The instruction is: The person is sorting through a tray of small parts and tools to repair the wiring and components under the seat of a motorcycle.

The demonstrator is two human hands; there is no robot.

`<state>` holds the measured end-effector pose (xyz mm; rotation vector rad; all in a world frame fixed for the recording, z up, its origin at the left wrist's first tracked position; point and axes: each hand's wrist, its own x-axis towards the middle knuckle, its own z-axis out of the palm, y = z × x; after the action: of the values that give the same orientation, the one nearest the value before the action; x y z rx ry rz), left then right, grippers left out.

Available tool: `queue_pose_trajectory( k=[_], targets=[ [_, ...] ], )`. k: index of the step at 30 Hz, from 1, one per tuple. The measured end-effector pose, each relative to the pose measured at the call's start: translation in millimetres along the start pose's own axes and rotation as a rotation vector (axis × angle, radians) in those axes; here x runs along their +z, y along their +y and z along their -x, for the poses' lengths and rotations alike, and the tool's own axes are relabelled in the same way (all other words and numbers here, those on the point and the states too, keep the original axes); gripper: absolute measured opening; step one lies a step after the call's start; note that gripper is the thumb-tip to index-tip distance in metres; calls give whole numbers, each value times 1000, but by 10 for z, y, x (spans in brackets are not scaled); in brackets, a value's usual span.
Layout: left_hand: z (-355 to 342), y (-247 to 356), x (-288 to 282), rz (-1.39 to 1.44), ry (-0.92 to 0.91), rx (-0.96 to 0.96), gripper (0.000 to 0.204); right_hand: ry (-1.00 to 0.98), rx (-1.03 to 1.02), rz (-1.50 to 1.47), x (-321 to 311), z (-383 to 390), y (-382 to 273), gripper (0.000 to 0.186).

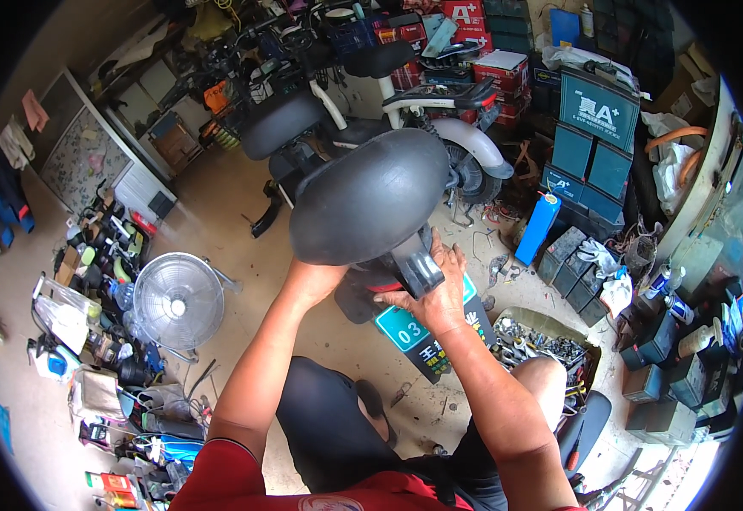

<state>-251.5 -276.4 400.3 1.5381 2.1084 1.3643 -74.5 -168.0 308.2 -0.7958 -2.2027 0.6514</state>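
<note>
A rounded black seat [367, 187] of a scooter fills the centre. My left hand [316, 279] is tucked against its lower left, the fingers hidden beneath it. My right hand [435, 298] grips around a black bracket [412, 260] below the seat's right side, thumb stretched leftward near a red reflector [384, 287]. A turquoise plate on a dark board [401, 328] sits behind and below that hand.
Other scooter seats [278, 119] and a wheel [473, 175] stand beyond. A fan [178, 305] and clutter line the left. Stacked batteries [597, 111], a blue battery pack [537, 228] and a bin of metal parts [584, 349] are on the right.
</note>
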Motion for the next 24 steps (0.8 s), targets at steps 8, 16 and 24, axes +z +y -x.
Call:
queue_pose_trajectory(
  k=[8,16,24],
  targets=[
    [100,-59,-45,-236,38,125,32,-2,3,18,-7,9,0,144],
    [329,-51,-52,-616,-32,348,28,3,6,23,-28,11,23,141],
    [504,-379,33,183,304,-143,37,38,17,-63,2,7,-21,113]
  ],
)
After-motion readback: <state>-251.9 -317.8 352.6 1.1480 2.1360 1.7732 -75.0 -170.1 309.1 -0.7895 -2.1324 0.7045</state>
